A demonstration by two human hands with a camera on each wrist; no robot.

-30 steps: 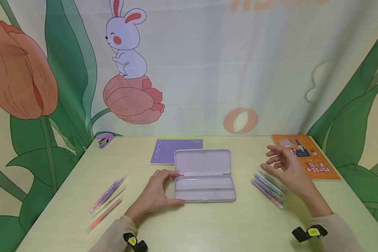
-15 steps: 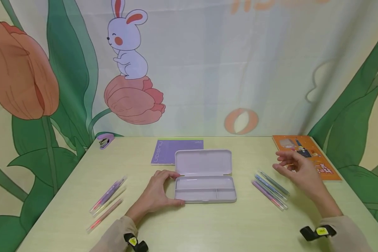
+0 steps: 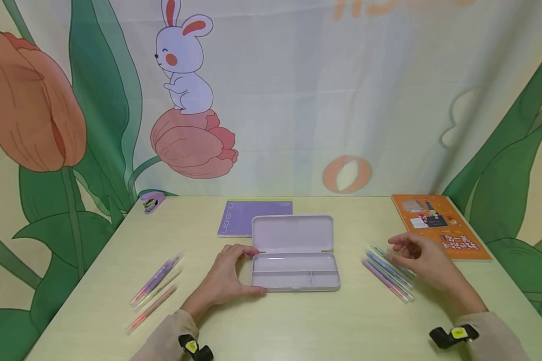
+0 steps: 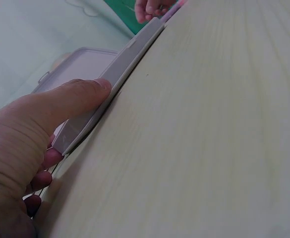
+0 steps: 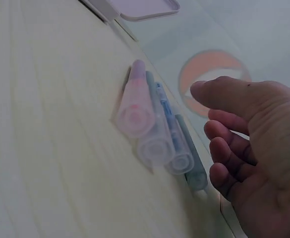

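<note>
Right hand: dipped in closer to the pens, fingers loosely curled, holding nothing
Left hand: gripping the open pencil case by its left end, on the worktop
Right wrist view: shows the dark green pen head view half hides

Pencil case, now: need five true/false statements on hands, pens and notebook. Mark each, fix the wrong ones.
1. The left hand grips the open pencil case. True.
2. The right hand is close to the right-side pens. True.
3. The right hand grips a pen. False: the right wrist view shows it holding nothing.
4. The pencil case has pens in it. False: the right-side pens and the left-side pens lie on the table.
5. In the head view, the raised lid hides part of the purple notebook. True.
</note>
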